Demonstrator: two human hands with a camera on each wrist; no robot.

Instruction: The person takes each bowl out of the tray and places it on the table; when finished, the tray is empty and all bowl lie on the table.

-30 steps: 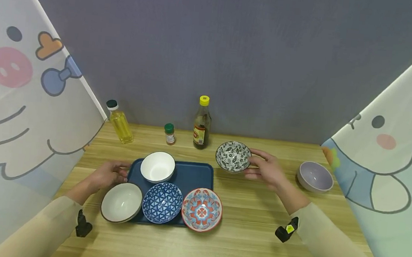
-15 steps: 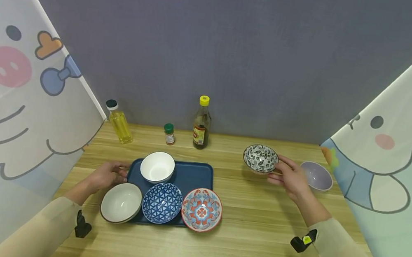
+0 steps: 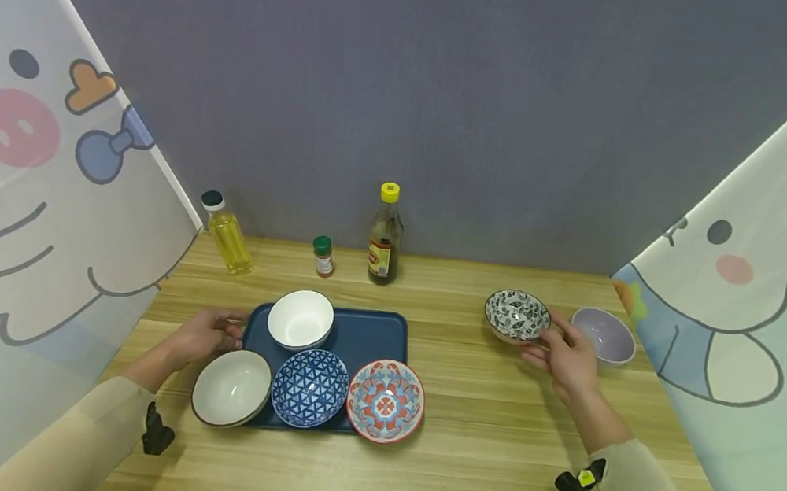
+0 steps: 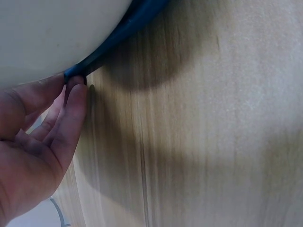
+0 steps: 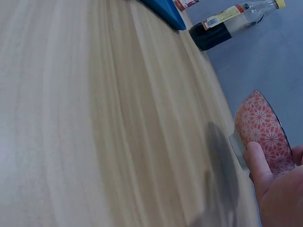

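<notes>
My right hand point(image 3: 573, 363) grips the right side of a small bowl point(image 3: 518, 315) with a black-and-white floral inside. Its outside, seen in the right wrist view, is a red flower-patterned bowl wall point(image 5: 263, 127). A shadow lies on the table beside it. At the far left my left hand point(image 3: 203, 334) pinches the left edge of the dark blue tray point(image 3: 374, 331); the left wrist view has thumb and fingers at the tray rim point(image 4: 113, 40). On the tray are a white bowl point(image 3: 300, 319) and a blue triangle-patterned bowl point(image 3: 311, 388). A cream bowl point(image 3: 232, 388) and a red-and-blue bowl point(image 3: 386, 400) overlap its front corners.
A lilac bowl point(image 3: 604, 335) stands right of my right hand. Along the back are an oil bottle point(image 3: 230, 242), a green-capped spice jar point(image 3: 323, 256) and a yellow-capped sauce bottle point(image 3: 385, 241). Printed curtains hang at both sides, and a grey wall point(image 3: 409, 81) rises behind.
My right hand has carried the floral bowl rightward, from beside the sauce bottle to near the lilac bowl, and lately a little lower in view. My left hand and the tray have stayed put.
</notes>
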